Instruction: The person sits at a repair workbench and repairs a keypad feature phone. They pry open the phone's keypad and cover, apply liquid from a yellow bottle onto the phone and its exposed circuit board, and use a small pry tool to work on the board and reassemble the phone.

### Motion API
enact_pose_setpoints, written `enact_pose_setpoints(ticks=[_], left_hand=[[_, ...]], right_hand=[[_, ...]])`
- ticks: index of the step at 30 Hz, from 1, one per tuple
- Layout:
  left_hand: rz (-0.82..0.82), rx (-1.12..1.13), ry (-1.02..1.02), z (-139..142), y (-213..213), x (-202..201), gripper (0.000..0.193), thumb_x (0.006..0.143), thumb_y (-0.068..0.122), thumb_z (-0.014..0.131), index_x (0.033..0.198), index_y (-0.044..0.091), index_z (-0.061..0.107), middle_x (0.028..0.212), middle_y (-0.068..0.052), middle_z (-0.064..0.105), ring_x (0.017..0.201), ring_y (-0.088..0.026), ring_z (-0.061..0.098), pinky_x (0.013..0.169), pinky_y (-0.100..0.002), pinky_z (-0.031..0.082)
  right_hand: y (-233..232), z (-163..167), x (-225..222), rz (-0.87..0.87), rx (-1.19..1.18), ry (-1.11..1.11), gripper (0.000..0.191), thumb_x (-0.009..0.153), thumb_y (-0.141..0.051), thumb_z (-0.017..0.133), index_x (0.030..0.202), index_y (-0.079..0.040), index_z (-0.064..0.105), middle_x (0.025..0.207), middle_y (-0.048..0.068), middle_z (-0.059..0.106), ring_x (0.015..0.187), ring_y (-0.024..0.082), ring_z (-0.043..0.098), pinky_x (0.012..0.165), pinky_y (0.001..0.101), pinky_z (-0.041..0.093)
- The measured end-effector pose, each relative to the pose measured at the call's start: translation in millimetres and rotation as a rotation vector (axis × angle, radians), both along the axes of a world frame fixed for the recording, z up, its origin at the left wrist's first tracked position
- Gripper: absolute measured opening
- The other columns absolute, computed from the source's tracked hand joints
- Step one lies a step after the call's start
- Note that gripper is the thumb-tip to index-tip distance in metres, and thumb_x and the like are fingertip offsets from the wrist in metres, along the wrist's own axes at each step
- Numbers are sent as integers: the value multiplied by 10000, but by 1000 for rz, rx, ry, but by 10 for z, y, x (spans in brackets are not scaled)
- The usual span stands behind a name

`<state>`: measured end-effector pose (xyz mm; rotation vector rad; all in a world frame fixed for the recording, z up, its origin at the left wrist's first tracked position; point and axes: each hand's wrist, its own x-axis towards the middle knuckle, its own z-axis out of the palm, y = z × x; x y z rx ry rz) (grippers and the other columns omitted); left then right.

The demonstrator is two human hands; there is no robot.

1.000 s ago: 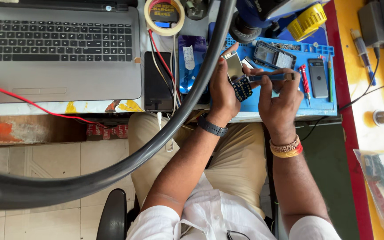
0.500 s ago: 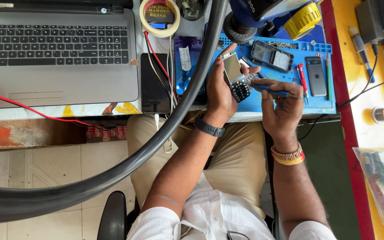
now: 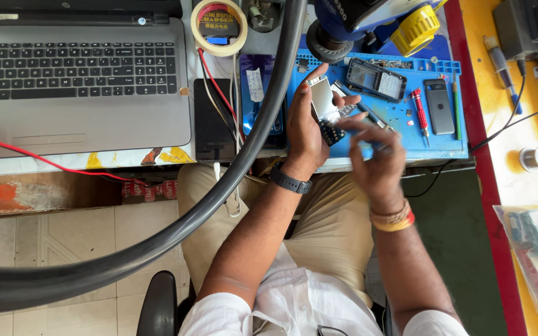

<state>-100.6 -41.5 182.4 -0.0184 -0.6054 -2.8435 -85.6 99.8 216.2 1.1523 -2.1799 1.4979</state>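
steadying advised: keypad phone point(image 3: 326, 111) gripped in left hand point(image 3: 306, 134), screen up; thin tool point(image 3: 368, 118) pinched by blurred right hand point(image 3: 378, 158), kept level.

Right hand point(image 3: 375, 155) motion-blurred; its tool point(image 3: 368, 118) indistinct; laptop point(image 3: 76, 81) cut off.

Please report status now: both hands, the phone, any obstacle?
Left hand grips small keypad phone, screen up. Right hand blurred, holds thin tool. Thick black hose crosses beside left forearm.

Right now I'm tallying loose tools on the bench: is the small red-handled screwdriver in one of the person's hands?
No, the small red-handled screwdriver lies on the blue work mat, apart from both hands.
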Motion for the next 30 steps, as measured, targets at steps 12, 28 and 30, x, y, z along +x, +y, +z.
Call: enact_pose_setpoints(ticks=[12, 28, 30], left_hand=[[-54, 43, -22, 40, -7, 6, 646, 1102, 516, 356, 1572, 73, 355, 913, -108, 563, 1041, -355, 685, 880, -632, 615], [-69, 13, -44, 62, 4, 13, 623, 1102, 502, 358, 1576, 97, 374, 906, -111, 569, 1050, -348, 692, 888, -610, 631], [-57, 5, -27, 62, 10, 18, 614, 1107, 492, 370, 1578, 98, 389, 921, -116, 575, 1042, -349, 687, 877, -605, 633]], right_hand=[[9, 231, 46, 10, 178, 279, 303, 976, 122, 660, 1106, -8, 420, 1041, 192, 719, 1009, 336, 788, 803, 331, 623], [47, 308, 25, -7, 222, 213, 292, 906, 102, 698, 1069, -14, 485, 1005, 156, 769, 883, 266, 775, 738, 349, 587], [54, 311, 23, 9, 215, 205, 281, 916, 101, 681, 1085, -17, 491, 989, 149, 764, 908, 265, 784, 749, 345, 602]])
